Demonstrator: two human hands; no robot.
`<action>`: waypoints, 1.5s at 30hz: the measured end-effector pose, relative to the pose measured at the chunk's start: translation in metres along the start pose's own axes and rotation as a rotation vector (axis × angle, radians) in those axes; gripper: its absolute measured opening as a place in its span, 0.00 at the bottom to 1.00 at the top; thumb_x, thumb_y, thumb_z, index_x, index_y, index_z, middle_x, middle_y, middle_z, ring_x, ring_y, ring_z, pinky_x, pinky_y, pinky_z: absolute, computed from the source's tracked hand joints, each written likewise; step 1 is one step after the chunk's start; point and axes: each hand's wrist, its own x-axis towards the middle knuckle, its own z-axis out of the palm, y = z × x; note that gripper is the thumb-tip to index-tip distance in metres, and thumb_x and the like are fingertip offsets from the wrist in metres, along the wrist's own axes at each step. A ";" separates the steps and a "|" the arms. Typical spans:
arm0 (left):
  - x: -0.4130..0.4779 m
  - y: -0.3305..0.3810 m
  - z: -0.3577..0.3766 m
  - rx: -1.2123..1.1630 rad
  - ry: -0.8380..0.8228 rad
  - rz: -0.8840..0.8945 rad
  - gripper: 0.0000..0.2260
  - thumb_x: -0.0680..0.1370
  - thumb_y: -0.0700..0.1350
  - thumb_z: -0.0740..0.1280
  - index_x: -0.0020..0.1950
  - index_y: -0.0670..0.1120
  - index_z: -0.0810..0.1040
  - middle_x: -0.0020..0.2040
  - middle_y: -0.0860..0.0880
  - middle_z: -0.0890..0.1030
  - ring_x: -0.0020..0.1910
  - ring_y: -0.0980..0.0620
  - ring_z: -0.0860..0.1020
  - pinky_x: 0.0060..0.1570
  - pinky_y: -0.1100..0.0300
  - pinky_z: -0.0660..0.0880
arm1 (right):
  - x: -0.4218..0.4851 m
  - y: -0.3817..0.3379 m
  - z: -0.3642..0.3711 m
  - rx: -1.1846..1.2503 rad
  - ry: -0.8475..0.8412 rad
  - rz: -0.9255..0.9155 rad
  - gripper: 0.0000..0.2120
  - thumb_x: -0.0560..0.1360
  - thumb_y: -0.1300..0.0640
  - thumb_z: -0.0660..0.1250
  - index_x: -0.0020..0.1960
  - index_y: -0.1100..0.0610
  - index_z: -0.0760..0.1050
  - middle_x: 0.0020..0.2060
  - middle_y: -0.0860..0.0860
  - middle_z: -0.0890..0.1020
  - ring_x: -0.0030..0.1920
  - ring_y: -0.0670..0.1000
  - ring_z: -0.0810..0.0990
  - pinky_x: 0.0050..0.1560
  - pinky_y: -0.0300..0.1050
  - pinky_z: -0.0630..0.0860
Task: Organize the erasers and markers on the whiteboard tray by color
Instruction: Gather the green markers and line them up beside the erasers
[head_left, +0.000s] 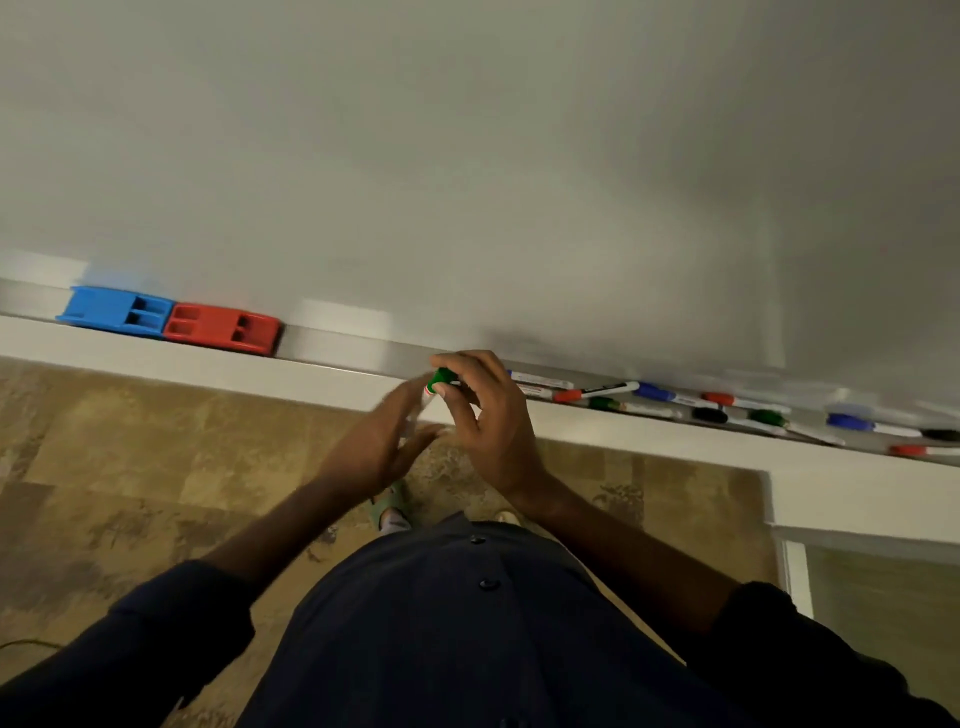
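Hands at the tray (156, 358): right hand (483, 415) is pinching the green marker (441, 378) by its cap. Left hand (382, 441) is blurring beside the barrel, grip unreadable. Probably pulling greens out of the mixed markers (608, 389).

Whiteboard tray (208, 366) runs left to right along the foot of the whiteboard (467, 156). On the tray, far left: left eraser (117, 312) end to end with right eraser (223, 330), touching. Right stretch: loose markers (670, 397), scattered, some crossing. Mid-span, at the tray's near edge: one marker (441, 382) between left hand (384, 441) and right hand (488, 415), the right hand pinching its far end.
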 end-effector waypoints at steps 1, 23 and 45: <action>0.004 0.013 0.013 -0.027 0.010 0.020 0.24 0.84 0.62 0.57 0.79 0.59 0.62 0.70 0.62 0.74 0.57 0.70 0.77 0.56 0.69 0.76 | -0.008 0.002 -0.012 0.006 0.012 0.011 0.14 0.81 0.62 0.65 0.66 0.58 0.76 0.58 0.52 0.78 0.58 0.46 0.80 0.57 0.41 0.80; 0.037 0.104 0.115 -0.681 -0.009 -0.424 0.13 0.85 0.46 0.63 0.69 0.46 0.73 0.59 0.47 0.86 0.56 0.47 0.86 0.62 0.45 0.81 | -0.063 0.184 -0.206 -0.752 -0.308 0.278 0.15 0.78 0.62 0.68 0.65 0.59 0.77 0.62 0.56 0.80 0.64 0.57 0.77 0.66 0.52 0.73; 0.106 0.165 0.173 -0.864 -0.255 -0.458 0.10 0.82 0.46 0.68 0.62 0.46 0.80 0.54 0.45 0.86 0.56 0.42 0.85 0.57 0.44 0.83 | -0.127 0.082 -0.161 0.077 0.292 0.579 0.18 0.79 0.58 0.69 0.68 0.57 0.74 0.61 0.51 0.81 0.56 0.46 0.82 0.55 0.37 0.81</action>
